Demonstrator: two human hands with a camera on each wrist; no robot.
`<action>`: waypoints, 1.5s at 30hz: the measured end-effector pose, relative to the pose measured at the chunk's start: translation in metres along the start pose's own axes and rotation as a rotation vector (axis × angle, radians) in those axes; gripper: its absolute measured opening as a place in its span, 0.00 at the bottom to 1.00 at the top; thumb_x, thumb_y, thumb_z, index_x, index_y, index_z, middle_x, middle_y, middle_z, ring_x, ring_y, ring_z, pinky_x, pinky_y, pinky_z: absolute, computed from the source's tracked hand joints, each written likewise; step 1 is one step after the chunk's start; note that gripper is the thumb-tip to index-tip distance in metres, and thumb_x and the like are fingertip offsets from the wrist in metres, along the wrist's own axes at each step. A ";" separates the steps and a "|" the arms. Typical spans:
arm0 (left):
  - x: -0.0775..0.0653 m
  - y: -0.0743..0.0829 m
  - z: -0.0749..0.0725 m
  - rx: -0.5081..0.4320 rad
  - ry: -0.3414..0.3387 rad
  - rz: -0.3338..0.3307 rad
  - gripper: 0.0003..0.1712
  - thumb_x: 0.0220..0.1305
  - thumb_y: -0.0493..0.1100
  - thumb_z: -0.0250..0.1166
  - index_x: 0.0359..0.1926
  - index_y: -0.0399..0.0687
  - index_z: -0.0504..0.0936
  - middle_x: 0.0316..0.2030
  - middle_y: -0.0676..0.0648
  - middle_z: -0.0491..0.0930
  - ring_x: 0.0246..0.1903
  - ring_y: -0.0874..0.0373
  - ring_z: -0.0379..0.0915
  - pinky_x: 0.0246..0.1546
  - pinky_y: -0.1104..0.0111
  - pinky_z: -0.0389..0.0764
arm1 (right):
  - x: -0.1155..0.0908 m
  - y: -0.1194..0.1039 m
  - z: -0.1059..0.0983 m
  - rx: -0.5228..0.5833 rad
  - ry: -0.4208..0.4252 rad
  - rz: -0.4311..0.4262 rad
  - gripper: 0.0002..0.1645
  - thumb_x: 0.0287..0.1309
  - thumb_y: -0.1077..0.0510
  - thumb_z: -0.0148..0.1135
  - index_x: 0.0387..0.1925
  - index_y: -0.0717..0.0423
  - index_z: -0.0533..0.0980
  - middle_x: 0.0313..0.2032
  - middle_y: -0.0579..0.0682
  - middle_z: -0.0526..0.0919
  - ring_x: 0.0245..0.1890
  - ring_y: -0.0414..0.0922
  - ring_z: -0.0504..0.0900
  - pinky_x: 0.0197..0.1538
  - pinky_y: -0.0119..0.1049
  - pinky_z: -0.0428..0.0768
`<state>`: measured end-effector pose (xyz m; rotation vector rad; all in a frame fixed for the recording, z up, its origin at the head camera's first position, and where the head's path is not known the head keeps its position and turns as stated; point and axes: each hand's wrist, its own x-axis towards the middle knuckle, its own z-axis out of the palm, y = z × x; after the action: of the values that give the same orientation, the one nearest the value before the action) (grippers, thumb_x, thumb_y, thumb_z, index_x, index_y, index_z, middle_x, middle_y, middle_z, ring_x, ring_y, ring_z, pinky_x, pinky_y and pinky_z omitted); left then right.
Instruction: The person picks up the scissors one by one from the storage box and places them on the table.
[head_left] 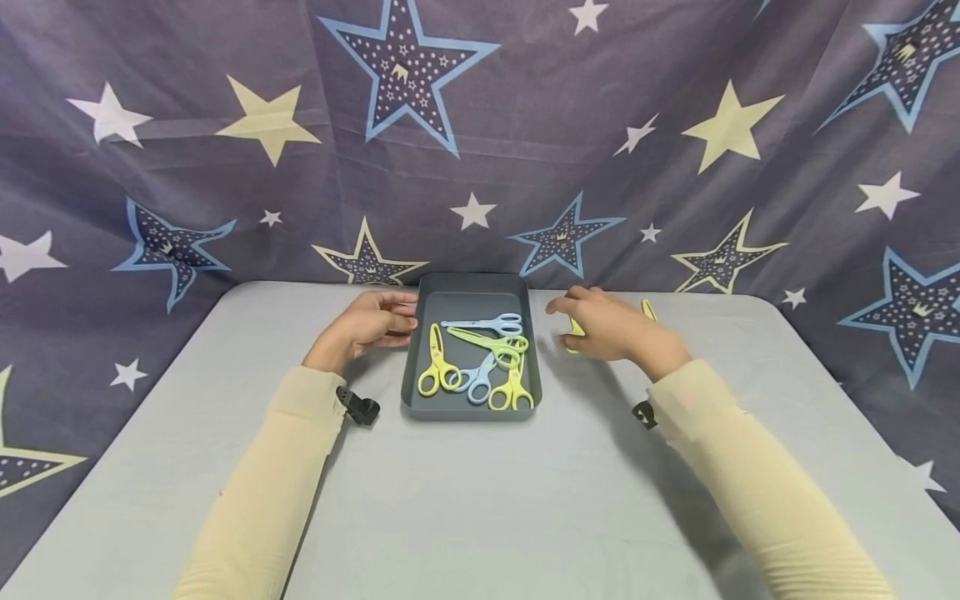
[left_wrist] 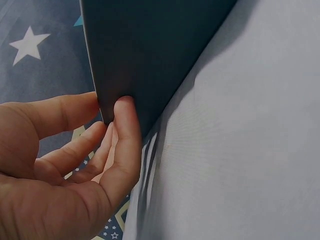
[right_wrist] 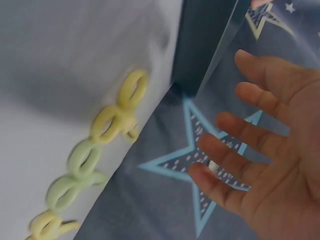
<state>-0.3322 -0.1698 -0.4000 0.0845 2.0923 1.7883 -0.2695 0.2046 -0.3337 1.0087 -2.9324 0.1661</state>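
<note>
A dark grey tray holds several children's scissors. Among them are yellow scissors, light blue scissors and green scissors, with handles overlapping toward the right side. My left hand is at the tray's left wall; its fingertips touch the outside of that wall in the left wrist view. To the right of the tray, my right hand hovers with fingers spread and nothing held. It partly hides more scissors; the right wrist view shows yellow scissors and green scissors lying below it.
The pale grey cloth-covered table runs back to a dark star-patterned curtain close behind the tray. One more pair of yellow-handled scissors shows at the lower left of the right wrist view.
</note>
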 end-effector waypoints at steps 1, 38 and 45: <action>0.000 0.000 0.000 0.000 0.000 0.001 0.37 0.67 0.25 0.61 0.75 0.35 0.63 0.67 0.31 0.68 0.53 0.48 0.77 0.50 0.62 0.86 | 0.002 -0.003 0.000 -0.006 -0.002 -0.010 0.29 0.61 0.55 0.71 0.62 0.58 0.77 0.53 0.58 0.80 0.51 0.59 0.79 0.59 0.57 0.78; -0.003 0.003 0.002 -0.010 -0.004 -0.019 0.37 0.68 0.25 0.61 0.76 0.37 0.62 0.69 0.33 0.67 0.59 0.44 0.73 0.50 0.61 0.86 | 0.055 -0.114 0.021 -0.081 -0.133 -0.147 0.31 0.68 0.45 0.67 0.69 0.46 0.74 0.56 0.49 0.79 0.51 0.50 0.77 0.57 0.51 0.80; -0.003 0.004 0.001 -0.005 -0.012 -0.013 0.37 0.68 0.26 0.61 0.76 0.37 0.62 0.69 0.32 0.66 0.60 0.42 0.73 0.52 0.60 0.86 | 0.069 -0.132 0.021 -0.073 -0.202 -0.132 0.32 0.67 0.44 0.67 0.69 0.46 0.73 0.60 0.50 0.78 0.57 0.53 0.77 0.64 0.59 0.75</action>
<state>-0.3295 -0.1694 -0.3957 0.0803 2.0757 1.7810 -0.2426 0.0565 -0.3383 1.2729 -3.0062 -0.0503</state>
